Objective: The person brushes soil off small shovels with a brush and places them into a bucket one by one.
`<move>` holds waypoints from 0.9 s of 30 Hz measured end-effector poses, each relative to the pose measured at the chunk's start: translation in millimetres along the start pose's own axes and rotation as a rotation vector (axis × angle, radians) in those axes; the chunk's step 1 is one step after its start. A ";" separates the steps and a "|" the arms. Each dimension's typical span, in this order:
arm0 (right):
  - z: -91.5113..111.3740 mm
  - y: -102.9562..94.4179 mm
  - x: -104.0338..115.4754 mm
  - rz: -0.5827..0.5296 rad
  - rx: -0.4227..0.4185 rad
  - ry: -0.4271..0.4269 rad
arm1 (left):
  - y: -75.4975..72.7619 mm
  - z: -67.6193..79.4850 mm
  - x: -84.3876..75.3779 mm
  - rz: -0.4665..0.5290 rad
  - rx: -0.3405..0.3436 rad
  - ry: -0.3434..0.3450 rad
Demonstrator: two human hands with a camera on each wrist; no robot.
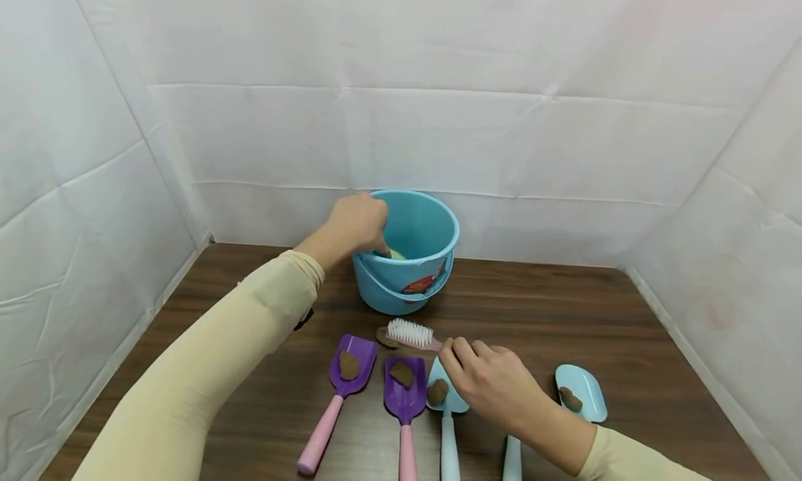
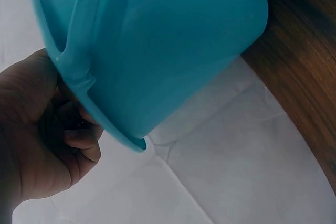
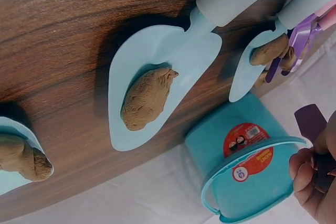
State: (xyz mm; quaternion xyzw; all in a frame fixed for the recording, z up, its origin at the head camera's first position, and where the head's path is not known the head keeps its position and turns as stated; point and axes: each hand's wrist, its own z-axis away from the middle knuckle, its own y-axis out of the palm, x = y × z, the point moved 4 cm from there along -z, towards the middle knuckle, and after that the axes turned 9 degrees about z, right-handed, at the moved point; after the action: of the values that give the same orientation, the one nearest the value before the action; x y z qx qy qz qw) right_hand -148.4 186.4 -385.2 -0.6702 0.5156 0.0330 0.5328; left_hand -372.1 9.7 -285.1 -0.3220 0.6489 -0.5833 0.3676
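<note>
My left hand (image 1: 362, 220) reaches over the near-left rim of a light blue bucket (image 1: 407, 220), fingertips down inside. A bit of something yellow-green (image 1: 397, 255) shows next to the fingers. In the left wrist view the hand (image 2: 39, 135) has bent fingers, partly hidden behind the bucket wall (image 2: 173, 40); I cannot tell what they hold. My right hand (image 1: 491, 380) grips a pink-handled brush (image 1: 410, 331) with white bristles, its head beside a brown clay-like lump (image 1: 383, 337). The right wrist view shows the brush's dark back (image 3: 310, 121).
Two purple shovels (image 1: 360, 349) (image 1: 404, 394) with pink handles and a light blue shovel (image 1: 450, 439) each bear a brown lump. Another blue shovel (image 3: 199, 51) lies under my right hand, and one more (image 1: 592, 390) right of it. White sheeting (image 1: 532, 147) encloses the wooden table (image 1: 520, 286).
</note>
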 end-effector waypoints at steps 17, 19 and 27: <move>-5.5 1.4 -4.4 -0.010 0.003 -0.002 | -11.5 11.0 11.3 0.077 -0.072 -0.027; -6.7 2.6 -5.3 -0.002 0.005 -0.003 | -13.5 13.8 13.7 0.085 -0.083 -0.029; -9.7 6.6 -9.2 0.009 -0.011 -0.011 | -28.7 42.1 30.1 0.150 -0.129 -0.064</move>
State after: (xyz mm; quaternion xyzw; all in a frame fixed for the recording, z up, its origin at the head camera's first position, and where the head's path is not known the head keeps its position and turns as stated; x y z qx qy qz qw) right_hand -162.4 185.8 -380.0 -0.6708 0.5153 0.0420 0.5317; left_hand -352.3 -41.0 -261.7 -0.3139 0.6953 -0.5005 0.4092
